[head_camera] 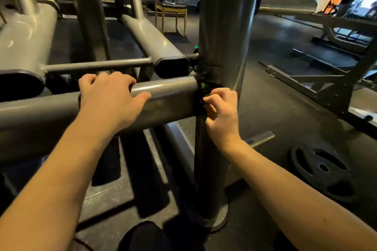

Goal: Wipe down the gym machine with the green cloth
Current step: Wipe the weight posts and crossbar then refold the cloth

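The grey gym machine fills the view, with a thick horizontal bar (169, 98) meeting a tall upright post (224, 26). My left hand (110, 100) grips the horizontal bar from above, fingers curled over its top. My right hand (221, 114) is at the joint of bar and post, its fingers curled and pinching a dark bunched cloth (202, 91). Only a small bright green patch of that cloth shows, most of it is hidden in shadow and behind my fingers.
More grey frame tubes (149, 38) run off to the back left. A black weight plate (322, 169) lies on the dark floor to the right. A wooden chair (171, 6) stands at the back, and another machine frame (326, 83) at right.
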